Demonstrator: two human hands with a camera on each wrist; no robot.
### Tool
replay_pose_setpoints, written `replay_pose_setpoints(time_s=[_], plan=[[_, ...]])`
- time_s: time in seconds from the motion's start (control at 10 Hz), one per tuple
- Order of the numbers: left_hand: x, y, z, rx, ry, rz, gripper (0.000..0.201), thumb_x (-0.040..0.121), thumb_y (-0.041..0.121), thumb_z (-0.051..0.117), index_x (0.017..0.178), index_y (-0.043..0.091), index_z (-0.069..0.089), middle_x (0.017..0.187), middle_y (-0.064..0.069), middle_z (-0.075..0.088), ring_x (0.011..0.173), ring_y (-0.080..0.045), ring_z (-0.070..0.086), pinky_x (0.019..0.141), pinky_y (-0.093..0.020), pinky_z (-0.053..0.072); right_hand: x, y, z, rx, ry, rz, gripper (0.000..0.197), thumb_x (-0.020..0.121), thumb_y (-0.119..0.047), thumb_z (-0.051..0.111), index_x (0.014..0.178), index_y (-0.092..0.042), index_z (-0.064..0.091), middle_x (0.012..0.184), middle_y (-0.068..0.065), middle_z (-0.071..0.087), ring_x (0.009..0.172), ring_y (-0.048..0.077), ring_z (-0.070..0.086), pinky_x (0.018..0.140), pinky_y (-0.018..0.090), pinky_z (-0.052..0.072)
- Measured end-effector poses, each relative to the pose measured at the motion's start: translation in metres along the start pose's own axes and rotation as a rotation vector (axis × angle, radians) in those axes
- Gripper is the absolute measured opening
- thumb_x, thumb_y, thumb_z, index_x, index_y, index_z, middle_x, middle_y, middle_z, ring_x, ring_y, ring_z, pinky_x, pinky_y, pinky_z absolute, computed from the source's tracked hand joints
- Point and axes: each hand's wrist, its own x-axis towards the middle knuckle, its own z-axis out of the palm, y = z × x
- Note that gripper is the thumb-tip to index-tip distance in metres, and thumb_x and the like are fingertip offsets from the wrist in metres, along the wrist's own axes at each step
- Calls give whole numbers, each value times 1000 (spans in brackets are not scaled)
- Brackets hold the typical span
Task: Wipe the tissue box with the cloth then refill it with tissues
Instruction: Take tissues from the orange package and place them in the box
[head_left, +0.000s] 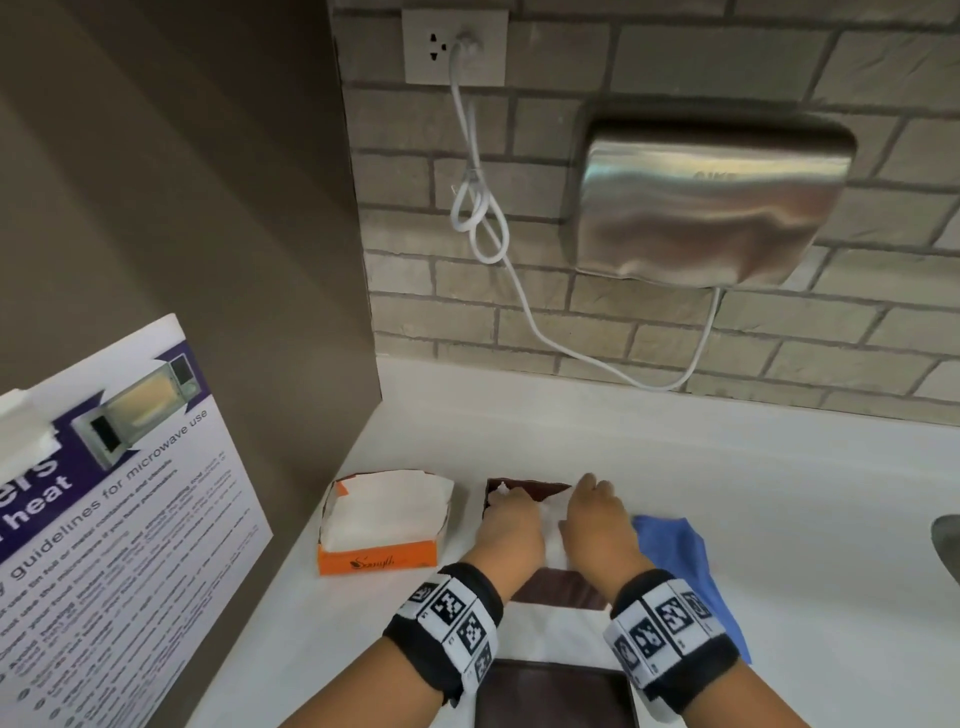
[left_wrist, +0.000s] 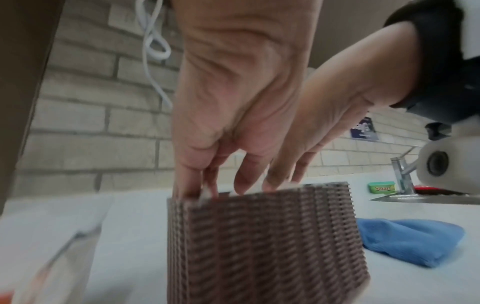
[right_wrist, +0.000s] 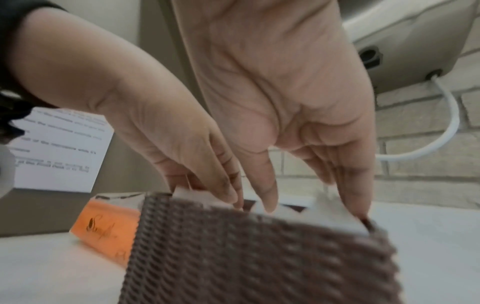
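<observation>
A brown woven tissue box (head_left: 563, 590) stands open on the white counter, with white tissues (head_left: 553, 527) in its top. My left hand (head_left: 506, 506) and right hand (head_left: 592, 493) both reach down into the box, straight fingers pressing on the tissues. In the left wrist view the left hand (left_wrist: 221, 185) has its fingertips inside the box (left_wrist: 265, 242) rim. The right hand (right_wrist: 311, 201) pushes tissues (right_wrist: 335, 218) at the box (right_wrist: 259, 257) edge. The blue cloth (head_left: 675, 551) lies on the counter right of the box, touched by neither hand.
An orange tissue pack (head_left: 384, 519), torn open, sits left of the box. A flat brown lid (head_left: 553, 696) lies nearest me. A steel hand dryer (head_left: 711, 208) and its white cord (head_left: 483, 208) hang on the brick wall. A poster (head_left: 104, 519) leans left; a sink edge (head_left: 945, 540) lies right.
</observation>
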Motion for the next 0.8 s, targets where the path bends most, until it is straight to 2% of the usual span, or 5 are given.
replay_pose_setpoints(time_s=[0.1,0.4,0.5,0.7,0.8], plan=[[-15,12,-14,264,-47,65,31,94,6,46,124,-3,49,128,-19,51,116,-36,49,98,-38,41,7,14,10,51,164,-78,46,91,-11,51,134,-8,36,119,12,50,104,26,54,78,29,45],[-26,-5,-16,-96,-48,120,29,95,7,45,119,-6,52,119,-25,56,112,-39,54,87,-37,43,12,13,24,13,-144,-249,54,91,-27,53,142,-28,37,135,11,44,122,27,49,96,27,41],[-31,-16,-27,-262,50,152,30,95,12,45,121,5,58,120,-16,60,111,-28,57,96,-34,46,9,11,14,15,-149,-211,54,92,-33,53,143,-23,37,139,11,43,123,26,49,98,28,42],[-29,-83,-75,-466,287,28,24,95,11,49,107,15,69,108,0,70,99,-15,64,86,-20,47,3,-40,-18,291,215,-396,30,94,-25,50,122,-20,61,106,11,59,95,28,62,78,31,48],[-25,-127,-89,-440,366,-90,24,95,11,48,106,16,70,107,2,70,98,-14,64,84,-22,47,13,-84,-17,348,104,-487,32,93,-27,50,124,-22,58,112,11,57,102,27,59,84,30,47]])
